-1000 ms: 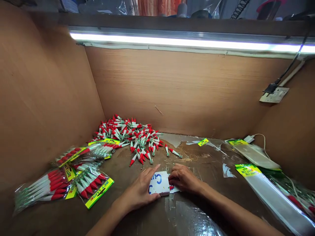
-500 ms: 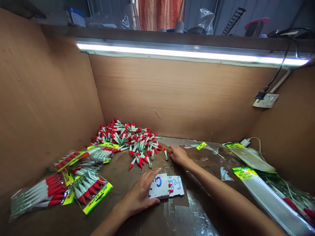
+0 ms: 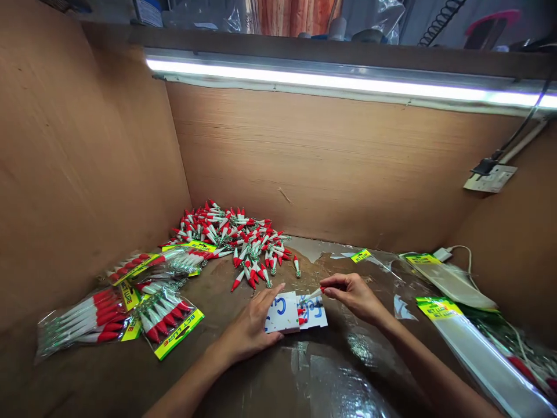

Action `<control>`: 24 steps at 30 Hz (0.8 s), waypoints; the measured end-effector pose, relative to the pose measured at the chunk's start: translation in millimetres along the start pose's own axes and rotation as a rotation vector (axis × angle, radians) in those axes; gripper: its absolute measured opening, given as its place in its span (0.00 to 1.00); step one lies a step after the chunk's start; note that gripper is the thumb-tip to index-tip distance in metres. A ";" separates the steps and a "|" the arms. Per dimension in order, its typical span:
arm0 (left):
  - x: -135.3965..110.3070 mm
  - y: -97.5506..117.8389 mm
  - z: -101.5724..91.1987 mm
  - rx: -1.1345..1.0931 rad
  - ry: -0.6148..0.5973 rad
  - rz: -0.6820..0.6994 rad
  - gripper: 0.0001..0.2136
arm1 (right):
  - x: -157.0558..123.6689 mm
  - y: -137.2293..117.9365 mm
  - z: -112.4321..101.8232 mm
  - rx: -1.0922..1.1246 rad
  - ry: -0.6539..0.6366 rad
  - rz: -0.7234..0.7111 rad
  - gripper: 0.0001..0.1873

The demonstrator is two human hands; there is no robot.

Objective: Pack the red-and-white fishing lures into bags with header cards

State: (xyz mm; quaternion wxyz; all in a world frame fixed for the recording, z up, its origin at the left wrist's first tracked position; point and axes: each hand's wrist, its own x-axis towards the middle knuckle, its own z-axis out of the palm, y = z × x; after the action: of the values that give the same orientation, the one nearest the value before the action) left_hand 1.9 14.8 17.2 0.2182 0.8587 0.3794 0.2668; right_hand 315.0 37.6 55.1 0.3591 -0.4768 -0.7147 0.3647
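**Slim lure [image 3: 317, 294] held at the mouth of a white box [image 3: 282, 314]**

The two hands are apart, each with its own grip. The left hand [image 3: 252, 320] is clamped around the flat, hand-lettered box, thumb along the near edge and fingers along the far one. The right hand [image 3: 354, 297] pinches the lure's red end; its tapered white body slants down toward the box, over the blue-marked card flap [image 3: 318, 317] that juts out between the hands. Small red tips show at the box's opening.

Beyond the left hand spreads a loose heap of lures [image 3: 230, 232], spindle-shaped, with wiry greenish ends. One single lure [image 3: 296, 266] lies just beyond the gap between the hands. Left of the left hand, crinkled, glossy packets [image 3: 167, 322] carry yellow-green headers. Right of the right hand lie smooth, clear sleeves [image 3: 474, 348]. Nearer than both hands, the brown bench [image 3: 339, 383] shows shiny, wrinkled tape.
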 end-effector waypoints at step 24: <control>1.1 -9.4 -0.8 -0.045 0.004 -0.002 0.52 | 120.5 24.3 26.7 -0.732 -0.140 -0.392 0.20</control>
State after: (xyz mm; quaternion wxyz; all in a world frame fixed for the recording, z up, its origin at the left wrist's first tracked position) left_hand -3.0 21.6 12.7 0.2369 0.8526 0.3745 0.2768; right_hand 267.5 153.3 41.4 0.1790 -0.4019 -0.8970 0.0429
